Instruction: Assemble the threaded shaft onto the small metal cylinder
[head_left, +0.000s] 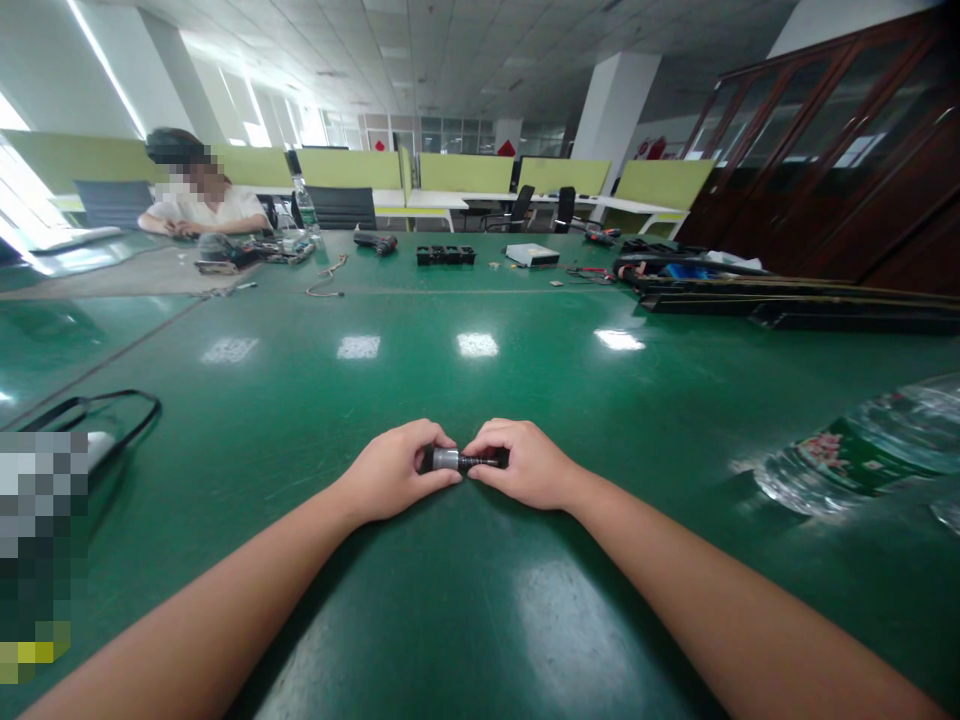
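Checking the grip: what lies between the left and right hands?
The head view shows a cylindrical part, silver and black with a ribbed section, spanning from the left hand to the right hand.

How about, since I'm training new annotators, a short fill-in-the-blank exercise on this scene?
1. The left hand and the right hand hold a small cylindrical device; its silver section is nearer the ____ hand.
2. The glossy tabletop is ____ in colour.
3. The large clear bottle nearest the camera is at the picture's ____ edge.
4. The person at the far side wears a ____ top.

Missing words: left; green; right; white.
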